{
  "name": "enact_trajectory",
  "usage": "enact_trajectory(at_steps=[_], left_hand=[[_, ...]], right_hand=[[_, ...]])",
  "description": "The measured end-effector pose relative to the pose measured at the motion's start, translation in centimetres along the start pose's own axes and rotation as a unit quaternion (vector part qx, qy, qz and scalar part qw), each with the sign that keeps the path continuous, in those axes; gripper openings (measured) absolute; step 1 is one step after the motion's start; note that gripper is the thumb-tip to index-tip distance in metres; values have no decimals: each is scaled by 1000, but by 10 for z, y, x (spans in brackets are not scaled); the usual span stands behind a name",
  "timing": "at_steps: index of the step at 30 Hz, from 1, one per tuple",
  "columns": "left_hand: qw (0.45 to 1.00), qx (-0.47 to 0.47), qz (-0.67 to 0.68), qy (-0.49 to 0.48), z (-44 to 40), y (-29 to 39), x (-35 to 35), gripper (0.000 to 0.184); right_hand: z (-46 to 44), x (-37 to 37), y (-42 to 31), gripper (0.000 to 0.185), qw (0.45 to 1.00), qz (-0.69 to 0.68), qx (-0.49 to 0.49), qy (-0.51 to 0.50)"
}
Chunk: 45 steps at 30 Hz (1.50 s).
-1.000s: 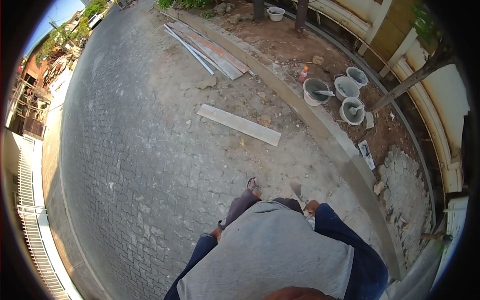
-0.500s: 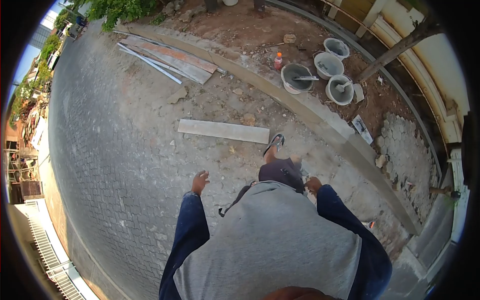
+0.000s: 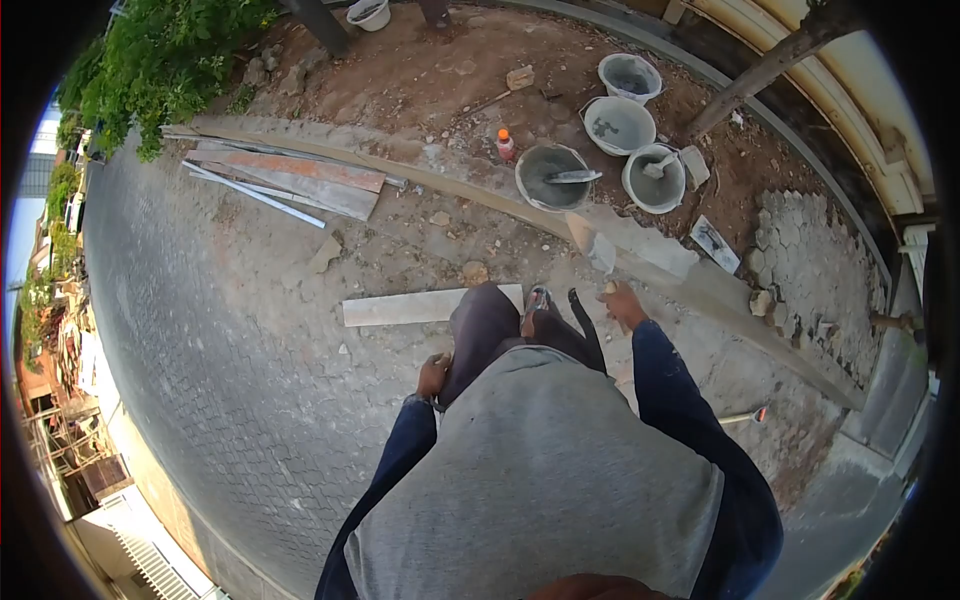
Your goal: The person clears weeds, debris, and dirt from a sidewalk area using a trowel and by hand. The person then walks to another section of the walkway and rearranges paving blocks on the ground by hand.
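My left hand (image 3: 433, 376) hangs beside my left thigh, its fingers loosely bent and partly in shadow, with nothing visible in them. To the right of my legs, my right hand (image 3: 622, 306) reaches forward over the paving, fingers slightly apart and holding nothing I can make out. A dark strap (image 3: 584, 322) hangs between that hand and my leg. In front of my feet lies a long pale board (image 3: 400, 308), partly hidden by my raised knee. A low concrete curb (image 3: 690, 285) runs diagonally beyond my right hand.
Beyond the curb stand several mortar buckets (image 3: 620, 127), one black bucket (image 3: 530, 190) holding a trowel (image 3: 572, 177), and an orange-capped bottle (image 3: 505, 147). Planks (image 3: 290, 170) and metal bars (image 3: 255, 193) lie ahead left. A long-handled tool (image 3: 745, 416) lies at right.
I have stepped forward and the view has turned, bringing the board nearer my legs. My right hand has swung forward from my thigh; my left hand has dropped back beside my leg.
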<state>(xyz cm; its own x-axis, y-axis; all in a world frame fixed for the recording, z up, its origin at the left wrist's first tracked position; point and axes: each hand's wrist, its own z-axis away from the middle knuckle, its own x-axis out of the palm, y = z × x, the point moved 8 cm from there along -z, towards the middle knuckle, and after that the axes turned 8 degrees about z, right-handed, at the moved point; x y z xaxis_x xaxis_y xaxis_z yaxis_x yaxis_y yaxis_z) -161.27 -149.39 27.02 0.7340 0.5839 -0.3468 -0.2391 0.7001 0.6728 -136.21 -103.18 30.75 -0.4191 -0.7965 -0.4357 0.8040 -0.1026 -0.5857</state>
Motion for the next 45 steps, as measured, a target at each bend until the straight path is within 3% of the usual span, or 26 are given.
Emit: enact_trajectory(at_steps=[3,7,9,10,12,13,15,17,19,21,22,24,27,29,30,31,33,37,39,43,45], left_hand=[[997,-73,19,-31,-48,73,-15,53],[975,23,-199,-97,-165,148,-8,53],[890,166,-322,-277,-201,213,31,49],[879,171,-332,-297,-210,238,47,49],[920,119,-287,-238,-250,302,84,47],[897,217,-306,-232,-289,292,107,45],[877,111,-299,-360,-301,326,168,46],[838,129,-335,-411,-303,368,224,47],[800,140,-368,-452,-326,357,272,48],[752,276,-366,-474,-364,312,334,53],[727,241,-427,-481,-357,322,349,61],[693,261,-458,-492,-348,322,378,65],[649,232,-511,-513,-350,286,402,73],[605,275,-592,-456,-348,284,403,75],[607,222,-581,-495,-349,279,402,78],[600,230,-581,-499,-352,280,404,78],[609,63,-541,-577,-353,260,402,76],[643,154,-532,-530,-378,237,412,76],[679,333,-527,-388,-383,272,416,73],[665,308,-565,-379,-371,292,430,74],[692,200,-534,-443,-360,297,436,77]], right_hand=[[7,-14,-5,30,996,-85,2,25],[36,-6,60,27,987,-114,103,46],[69,13,119,26,971,-134,193,49],[91,24,147,25,958,-149,238,58],[153,59,197,22,900,-232,356,97],[190,76,208,20,859,-261,424,118],[257,121,215,21,775,-334,514,153],[308,171,218,23,727,-368,553,175],[332,169,145,25,693,-381,593,153],[336,189,103,28,710,-386,579,108],[331,190,81,25,715,-372,584,95],[319,195,37,23,724,-356,587,62],[301,223,11,22,740,-385,552,13],[294,237,6,25,744,-392,540,24],[289,243,5,29,755,-392,525,29],[286,240,0,29,751,-399,525,38],[275,211,-20,29,737,-394,547,49],[266,211,-4,32,763,-375,521,77],[254,185,-8,36,790,-331,508,87],[240,158,-19,41,788,-320,512,119],[239,162,-22,39,795,-325,499,119]])
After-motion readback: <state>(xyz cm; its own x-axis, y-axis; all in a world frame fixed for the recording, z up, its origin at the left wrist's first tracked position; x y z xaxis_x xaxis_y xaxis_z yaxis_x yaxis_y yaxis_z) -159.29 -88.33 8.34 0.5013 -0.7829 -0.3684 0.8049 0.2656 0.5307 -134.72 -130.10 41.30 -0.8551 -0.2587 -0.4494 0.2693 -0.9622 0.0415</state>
